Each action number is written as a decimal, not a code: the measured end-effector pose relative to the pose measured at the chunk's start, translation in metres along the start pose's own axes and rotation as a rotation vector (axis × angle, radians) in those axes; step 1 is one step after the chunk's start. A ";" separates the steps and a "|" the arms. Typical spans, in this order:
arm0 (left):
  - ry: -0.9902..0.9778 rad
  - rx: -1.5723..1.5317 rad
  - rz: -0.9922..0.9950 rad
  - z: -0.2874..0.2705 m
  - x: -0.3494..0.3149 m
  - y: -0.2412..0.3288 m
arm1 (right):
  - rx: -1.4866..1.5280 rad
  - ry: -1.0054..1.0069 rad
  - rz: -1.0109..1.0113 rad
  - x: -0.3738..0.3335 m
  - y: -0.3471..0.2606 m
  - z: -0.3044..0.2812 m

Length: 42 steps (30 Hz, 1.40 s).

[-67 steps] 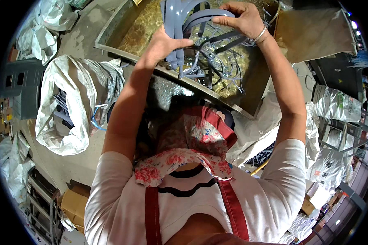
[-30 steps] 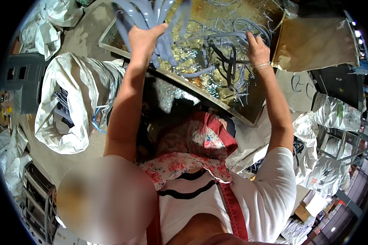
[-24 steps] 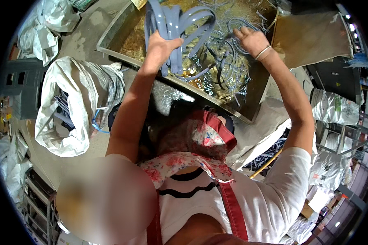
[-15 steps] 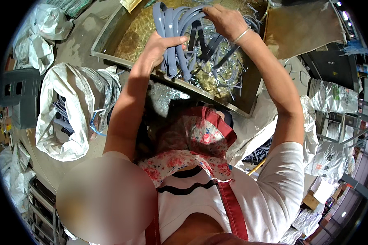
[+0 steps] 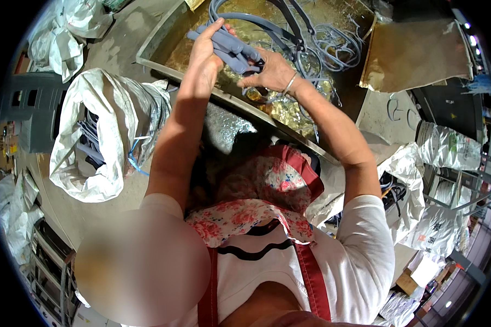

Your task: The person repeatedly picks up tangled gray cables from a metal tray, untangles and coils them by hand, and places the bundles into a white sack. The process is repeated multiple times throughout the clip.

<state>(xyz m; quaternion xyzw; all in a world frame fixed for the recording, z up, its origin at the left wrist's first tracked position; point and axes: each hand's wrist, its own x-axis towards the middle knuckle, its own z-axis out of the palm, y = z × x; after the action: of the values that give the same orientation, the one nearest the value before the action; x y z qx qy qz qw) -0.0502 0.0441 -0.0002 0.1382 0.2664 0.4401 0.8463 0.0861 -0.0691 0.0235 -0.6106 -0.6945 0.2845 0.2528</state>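
- Flat grey plastic-looking strips (image 5: 232,49) are clasped in the left hand (image 5: 206,48) at twelve o'clock, over a rectangular metal trough (image 5: 262,118).
- Right hand (image 5: 271,72) at their ends, grip cannot be told; bunching is suggested, steady support required.

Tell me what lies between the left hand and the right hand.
A bundle of grey strips lies between the left hand and the right hand, as the head view shows.

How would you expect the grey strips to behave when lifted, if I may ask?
The grey strips are probably bendy, since several curve into loops over the tray. They may be slippery, given their sheen and the rippling liquid below.
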 end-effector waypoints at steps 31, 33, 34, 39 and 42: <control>0.121 -0.001 0.039 -0.029 0.014 0.030 | -0.622 -0.399 0.252 -0.011 0.053 -0.013; 0.167 -0.079 0.016 -0.039 0.026 0.026 | -1.055 -0.398 -0.243 -0.036 0.040 -0.012; 0.242 -0.097 0.058 -0.033 0.026 0.026 | -1.040 -0.406 -0.250 -0.052 0.028 -0.017; 0.285 -0.182 0.060 -0.042 0.027 0.042 | -0.893 0.359 -0.130 -0.145 -0.027 -0.123; 0.270 -0.209 0.045 -0.045 0.032 0.036 | -1.181 0.775 0.201 -0.234 -0.068 -0.186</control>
<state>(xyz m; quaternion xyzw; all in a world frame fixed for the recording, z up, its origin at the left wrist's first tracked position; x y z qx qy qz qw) -0.0848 0.0905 -0.0308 -0.0047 0.3272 0.4988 0.8026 0.1979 -0.2915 0.2028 -0.7638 -0.5331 -0.3547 0.0812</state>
